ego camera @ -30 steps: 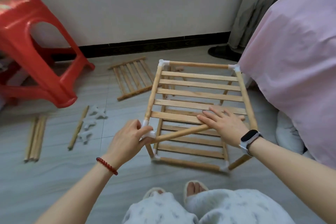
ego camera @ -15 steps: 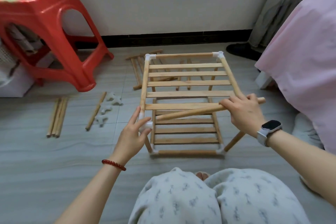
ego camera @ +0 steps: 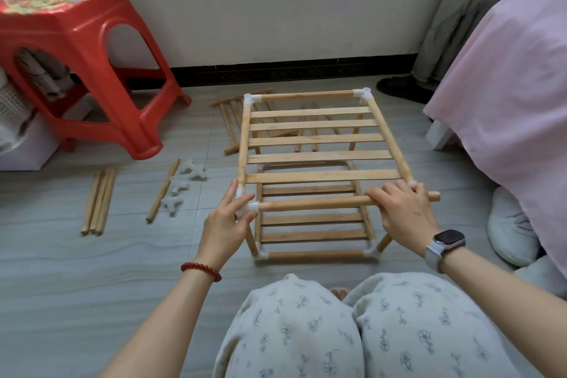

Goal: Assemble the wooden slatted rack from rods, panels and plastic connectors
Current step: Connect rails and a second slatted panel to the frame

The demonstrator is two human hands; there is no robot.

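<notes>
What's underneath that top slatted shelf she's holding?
Under the top slatted panel, a lower slatted shelf shows through the gaps, with a loose panel on the floor behind. The slats cover the rest.

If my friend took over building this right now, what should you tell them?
Left hand holds the white plastic corner connector at the near left top of the wooden slatted rack.
Right hand grips the round wooden front rod; its left end is in that connector, its right end pokes free past the fingers.
Done: bottom shelf, top slats, back corners.
Left: seat the rod's right end. Spare white connectors, loose wooden rods and another slatted panel lie on the floor.
</notes>
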